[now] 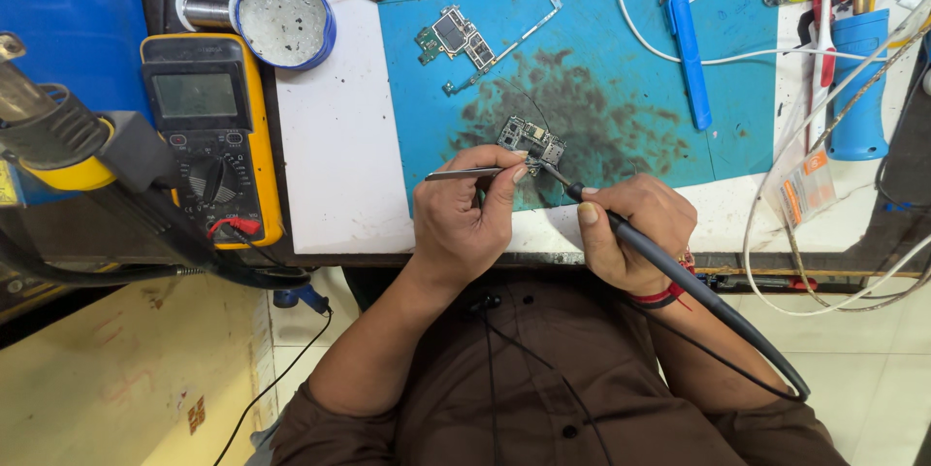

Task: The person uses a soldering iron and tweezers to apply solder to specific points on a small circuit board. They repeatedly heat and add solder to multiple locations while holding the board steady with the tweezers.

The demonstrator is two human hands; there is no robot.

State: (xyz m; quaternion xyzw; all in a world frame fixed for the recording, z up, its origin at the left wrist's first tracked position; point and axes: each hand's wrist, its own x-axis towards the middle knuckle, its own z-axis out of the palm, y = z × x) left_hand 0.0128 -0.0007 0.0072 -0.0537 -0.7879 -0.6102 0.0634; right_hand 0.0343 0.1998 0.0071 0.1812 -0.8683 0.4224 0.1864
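Steel tweezers (464, 174) pinched in left hand (464, 219), right hand (632, 233) gripping soldering iron (621, 225) pen-style, tip on circuit board (531, 142)

Work mat (621, 59) on bench top, centre. Small circuit board (531, 142) on mat near front edge. Larger circuit board (456, 39) behind it, to left. Left hand (464, 219) with tweezers (465, 174) just left of small board; right hand (635, 231) with soldering iron (679, 277) to right, tip at board. Multimeter (208, 131) well left of mat, round tin (283, 18) behind it. Plastic pry tool (690, 54) on mat, right.
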